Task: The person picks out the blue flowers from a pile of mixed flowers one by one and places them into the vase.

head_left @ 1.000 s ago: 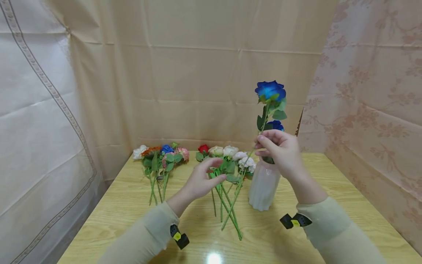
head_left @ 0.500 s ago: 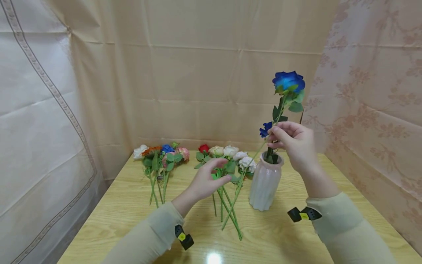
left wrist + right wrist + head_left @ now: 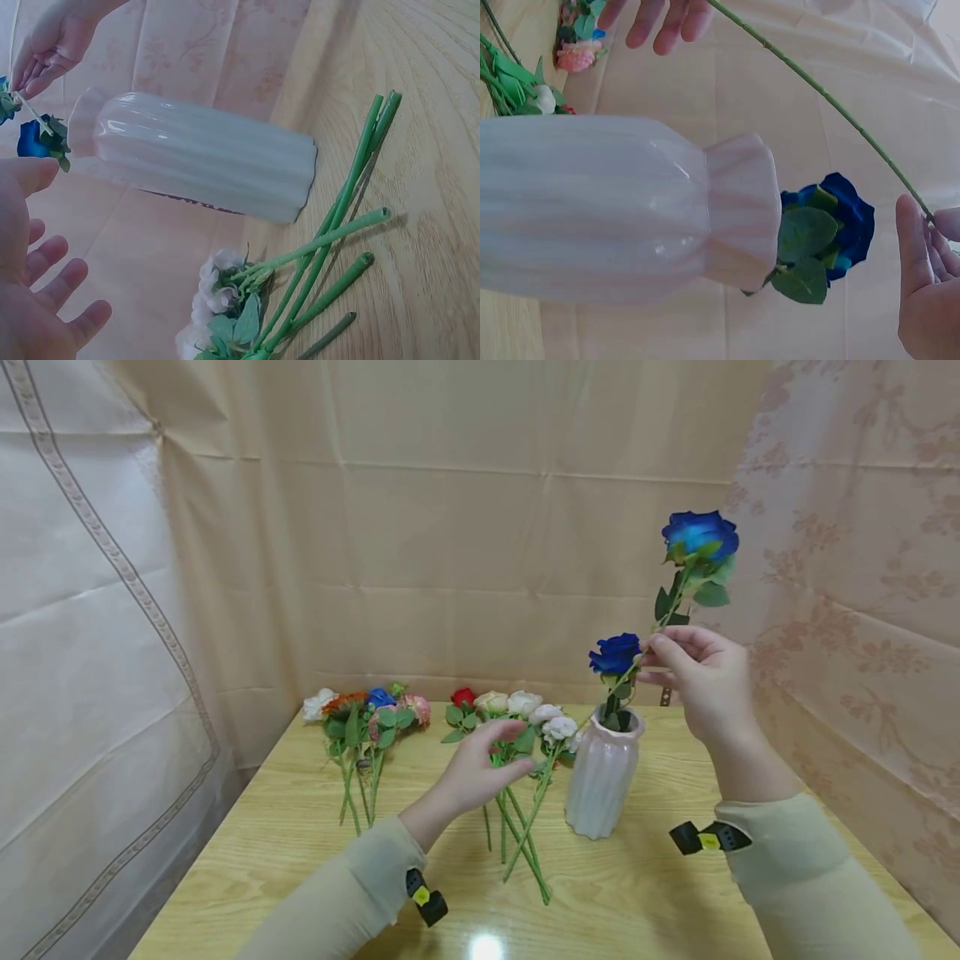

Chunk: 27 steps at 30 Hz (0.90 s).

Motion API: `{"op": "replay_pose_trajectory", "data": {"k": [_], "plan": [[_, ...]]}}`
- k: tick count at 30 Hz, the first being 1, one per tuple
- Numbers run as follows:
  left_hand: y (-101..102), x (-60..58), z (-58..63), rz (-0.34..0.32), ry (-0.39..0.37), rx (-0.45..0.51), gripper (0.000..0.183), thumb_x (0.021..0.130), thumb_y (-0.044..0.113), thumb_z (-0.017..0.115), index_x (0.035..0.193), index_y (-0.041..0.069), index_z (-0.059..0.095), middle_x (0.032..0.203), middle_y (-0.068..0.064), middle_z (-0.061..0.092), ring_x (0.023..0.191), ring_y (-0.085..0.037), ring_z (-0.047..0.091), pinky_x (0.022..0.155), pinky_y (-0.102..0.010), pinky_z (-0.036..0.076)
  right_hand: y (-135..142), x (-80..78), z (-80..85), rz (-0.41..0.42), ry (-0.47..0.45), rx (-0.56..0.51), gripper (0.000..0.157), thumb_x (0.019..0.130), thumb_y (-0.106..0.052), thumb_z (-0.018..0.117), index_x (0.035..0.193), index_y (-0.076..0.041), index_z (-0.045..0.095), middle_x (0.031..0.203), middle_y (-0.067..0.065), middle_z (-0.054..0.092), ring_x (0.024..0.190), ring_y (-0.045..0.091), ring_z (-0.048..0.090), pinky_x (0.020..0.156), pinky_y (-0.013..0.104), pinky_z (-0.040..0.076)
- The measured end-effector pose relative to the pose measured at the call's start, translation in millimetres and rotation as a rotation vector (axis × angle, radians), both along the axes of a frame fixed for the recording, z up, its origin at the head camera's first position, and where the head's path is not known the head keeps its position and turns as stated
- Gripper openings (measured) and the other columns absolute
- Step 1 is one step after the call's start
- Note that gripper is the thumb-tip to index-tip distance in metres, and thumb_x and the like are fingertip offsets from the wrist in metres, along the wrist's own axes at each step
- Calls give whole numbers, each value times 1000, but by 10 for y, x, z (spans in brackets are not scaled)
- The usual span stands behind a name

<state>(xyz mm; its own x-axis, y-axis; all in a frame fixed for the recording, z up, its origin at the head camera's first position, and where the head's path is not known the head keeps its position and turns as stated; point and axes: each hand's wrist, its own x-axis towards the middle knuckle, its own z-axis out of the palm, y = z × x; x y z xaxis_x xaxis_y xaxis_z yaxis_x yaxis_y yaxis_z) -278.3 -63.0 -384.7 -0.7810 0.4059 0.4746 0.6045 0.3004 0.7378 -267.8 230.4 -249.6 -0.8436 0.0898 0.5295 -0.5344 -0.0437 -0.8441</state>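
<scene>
My right hand [image 3: 705, 685] pinches the stem of a tall blue rose [image 3: 699, 537] between thumb and fingers, up and to the right of the vase. The rose's long green stem [image 3: 825, 94] slants down leftward past the vase mouth. Another blue rose [image 3: 615, 654] stands in the ribbed pale vase [image 3: 602, 781], its leaves at the rim. Fingers apart and holding nothing, my left hand [image 3: 476, 768] hovers left of the vase. In the head view it overlaps a bunch of flowers with white blooms [image 3: 559, 728] and crossed green stems [image 3: 531, 843].
Behind the left hand lie a red rose [image 3: 462, 697] and cream blooms [image 3: 492, 702]. Farther left on the wooden table [image 3: 277, 860] is a second bunch, with white, orange, blue and pink flowers [image 3: 416, 710]. A beige curtain [image 3: 450, 543] hangs behind the table.
My right hand has moved right and slightly up with the blue rose, uncovering the vase mouth and the rose in it. The left hand has shifted slightly right.
</scene>
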Motion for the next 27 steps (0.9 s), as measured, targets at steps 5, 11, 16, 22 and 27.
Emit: {"op": "replay_pose_trajectory", "data": {"k": [5,11,16,22,27], "plan": [[50,-8,14,0,2,-11,54,95,32,75,142,13,56,138,1,59,126,-20,55,98,-42,49,85,1,18,-11,-10,-8,28,96,-15,72,108,9,66,94,11,74,78,22,74,71,32,60],[110,-11,13,-4,-12,-10,57,94,34,75,144,14,54,140,3,57,126,-20,55,100,-43,47,177,-12,29,-22,-27,-27,33,96,-16,73,111,12,64,93,11,74,77,21,74,71,32,60],[159,-6,8,1,-24,-12,59,94,32,76,145,15,53,141,2,56,126,-20,55,102,-42,47,258,-30,43,-16,-17,-73,30,95,-14,74,110,10,66,94,12,73,78,22,74,70,32,60],[208,-22,-15,2,-24,4,61,93,34,77,146,18,53,142,3,55,125,-20,55,102,-45,48,349,-39,46,-40,-45,-86,29,93,-17,76,111,5,69,97,12,73,81,20,74,72,31,60],[247,-20,-4,-9,-31,7,63,92,37,78,147,19,52,143,2,54,126,-18,54,100,-41,49,416,-56,52,-35,-43,-138,28,91,-15,78,109,5,70,94,12,73,79,20,73,71,32,60]]}}
